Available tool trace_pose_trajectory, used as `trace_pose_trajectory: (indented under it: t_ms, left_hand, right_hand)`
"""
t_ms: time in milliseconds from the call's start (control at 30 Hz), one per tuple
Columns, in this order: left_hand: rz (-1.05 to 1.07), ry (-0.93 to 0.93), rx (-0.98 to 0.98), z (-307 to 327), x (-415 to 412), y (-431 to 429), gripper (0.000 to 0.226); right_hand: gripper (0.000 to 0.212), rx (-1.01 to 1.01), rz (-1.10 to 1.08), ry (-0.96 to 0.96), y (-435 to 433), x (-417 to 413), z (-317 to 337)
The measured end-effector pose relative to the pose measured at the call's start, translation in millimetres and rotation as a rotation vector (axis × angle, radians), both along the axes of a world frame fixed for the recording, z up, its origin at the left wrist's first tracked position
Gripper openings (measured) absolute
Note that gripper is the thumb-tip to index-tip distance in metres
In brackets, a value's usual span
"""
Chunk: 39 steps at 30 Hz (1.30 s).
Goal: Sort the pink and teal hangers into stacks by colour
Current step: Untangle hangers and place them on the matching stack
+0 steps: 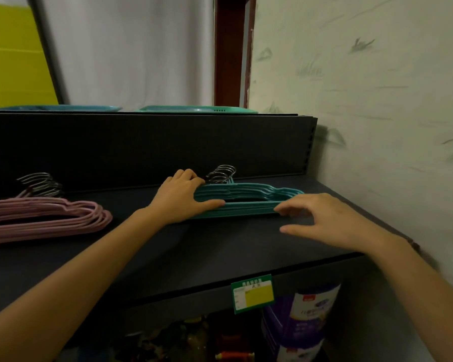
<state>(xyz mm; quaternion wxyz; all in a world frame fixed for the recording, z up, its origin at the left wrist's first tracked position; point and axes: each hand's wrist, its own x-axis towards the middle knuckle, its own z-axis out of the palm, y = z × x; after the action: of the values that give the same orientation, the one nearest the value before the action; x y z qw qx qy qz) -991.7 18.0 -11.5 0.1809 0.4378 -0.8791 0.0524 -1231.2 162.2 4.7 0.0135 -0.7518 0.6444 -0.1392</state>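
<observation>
I see the stack of teal plastic hangers with metal hooks (246, 198) lying at the far right of the dark shelf (194, 252), hooks toward the back panel, likely so they nest. My left hand (183, 199) lies on its left end, fingers curled over the necks, thumb along the near bar. My right hand (324, 220) is open, fingertips touching the right end, seemingly squaring it. The pink plastic hanger stack (45, 218) sits well apart, far left, keeping colours separate.
</observation>
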Motion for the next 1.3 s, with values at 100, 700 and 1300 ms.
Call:
trace_pose_trajectory:
  t_ms: [100, 700, 1300]
  left_hand:
    - [0.034, -0.016, -0.095, -1.1, 30.3, 12.6, 0.064]
    - [0.620, 0.032, -0.181, -17.3, 332.9, 126.1, 0.039]
    - [0.820, -0.028, -0.075, -24.8, 623.9, 203.3, 0.040]
  right_hand:
    - [0.046, -0.018, 0.065, -0.032, -15.2, 19.5, -0.1]
    - [0.047, -0.056, 0.559, 0.017, -81.5, 309.6, 6.2]
    - [0.048, 0.010, 0.690, -0.044, -75.3, 633.7, -9.3]
